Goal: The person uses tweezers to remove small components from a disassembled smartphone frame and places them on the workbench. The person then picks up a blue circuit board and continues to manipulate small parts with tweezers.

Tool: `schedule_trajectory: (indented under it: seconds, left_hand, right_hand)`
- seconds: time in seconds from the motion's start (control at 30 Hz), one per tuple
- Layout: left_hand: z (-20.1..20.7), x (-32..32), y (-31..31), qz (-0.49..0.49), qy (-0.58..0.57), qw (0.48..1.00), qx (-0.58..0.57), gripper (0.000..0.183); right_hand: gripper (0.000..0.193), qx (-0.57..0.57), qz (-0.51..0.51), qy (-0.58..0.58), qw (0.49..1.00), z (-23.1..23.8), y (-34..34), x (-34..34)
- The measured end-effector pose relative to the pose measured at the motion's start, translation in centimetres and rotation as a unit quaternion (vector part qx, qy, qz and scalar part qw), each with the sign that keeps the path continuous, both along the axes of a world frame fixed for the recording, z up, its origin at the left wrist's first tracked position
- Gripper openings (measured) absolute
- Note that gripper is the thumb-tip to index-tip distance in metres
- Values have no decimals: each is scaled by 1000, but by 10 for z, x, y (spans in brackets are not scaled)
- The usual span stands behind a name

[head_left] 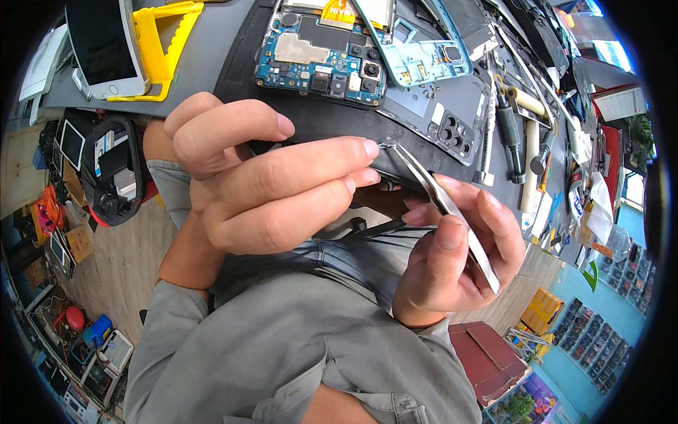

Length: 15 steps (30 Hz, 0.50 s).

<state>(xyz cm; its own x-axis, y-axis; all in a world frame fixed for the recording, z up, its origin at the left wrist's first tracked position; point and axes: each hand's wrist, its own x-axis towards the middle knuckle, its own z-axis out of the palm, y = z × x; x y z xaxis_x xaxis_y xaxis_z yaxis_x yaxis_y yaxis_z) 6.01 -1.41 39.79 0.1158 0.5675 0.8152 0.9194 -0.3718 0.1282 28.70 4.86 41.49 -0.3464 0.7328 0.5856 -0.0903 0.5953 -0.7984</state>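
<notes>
Tweezers [445, 205] in right hand [452, 261] meet left hand [268, 184] fingertips at mat edge [318, 131]

We have one view only, from a head-worn fisheye camera looking steeply down past our chest at the near edge of the work mat [311, 124]. It sits close to our left hand [261, 177] and right hand [452, 254]; straight edges bow toward the dark round rim.

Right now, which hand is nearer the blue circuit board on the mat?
Left. The left hand sits just below the blue circuit board, its index finger closest. The right hand, gripping metal tweezers, is lower and further right.
</notes>
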Motion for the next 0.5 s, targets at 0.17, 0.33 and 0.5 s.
schedule_trajectory:
  seconds: [0.17,0.33,0.5]
  left_hand:
    - [0,1,1,-6,-9,1000,5,35]
    - [1,0,0,-2,-6,1000,1,34]
    - [3,4,-3,-1,-12,1000,-5,34]
  right_hand:
    - [52,-12,57,1,998,1,8,13]
    - [53,-10,40,-11,999,3,5,7]
    - [53,-17,39,-15,999,6,0,9]
